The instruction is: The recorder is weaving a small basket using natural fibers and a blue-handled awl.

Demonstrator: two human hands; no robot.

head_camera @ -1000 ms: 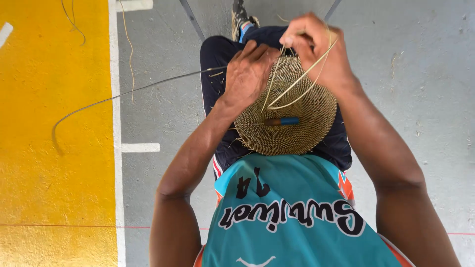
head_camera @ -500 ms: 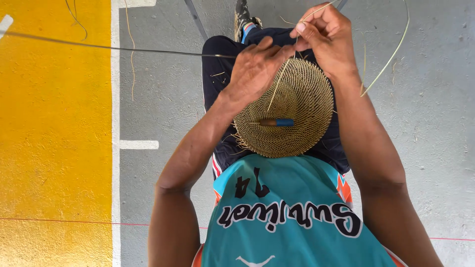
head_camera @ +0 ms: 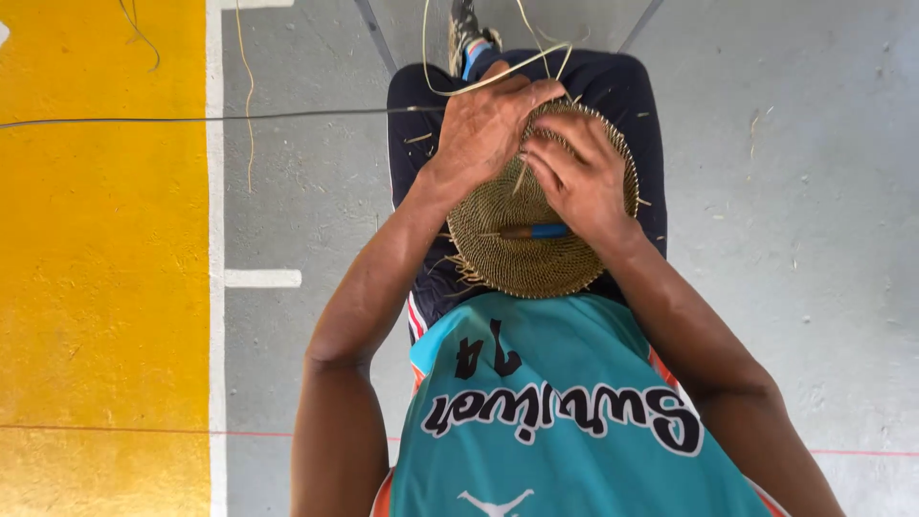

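A round woven straw disc (head_camera: 536, 258) rests on my lap, over dark trousers. My left hand (head_camera: 488, 124) grips its far left rim, fingers curled over the edge. My right hand (head_camera: 579, 177) lies on top of the disc, fingertips pinching a thin pale straw strand (head_camera: 479, 84) at the rim. The strand loops up over my left hand and off the top of the view. A small tool with a blue and brown handle (head_camera: 534, 231) is stuck into the weave just under my right hand.
Grey concrete floor (head_camera: 785, 239) with scattered straw bits. A yellow painted area (head_camera: 96, 287) with a white border line lies on the left. A long thin dark strand (head_camera: 191, 120) stretches across the floor to my lap. My shoe (head_camera: 466, 24) shows at the top.
My right hand has come down from above the far rim onto the top of the disc. The pale strand, earlier drawn out to the right, now loops over my left hand.
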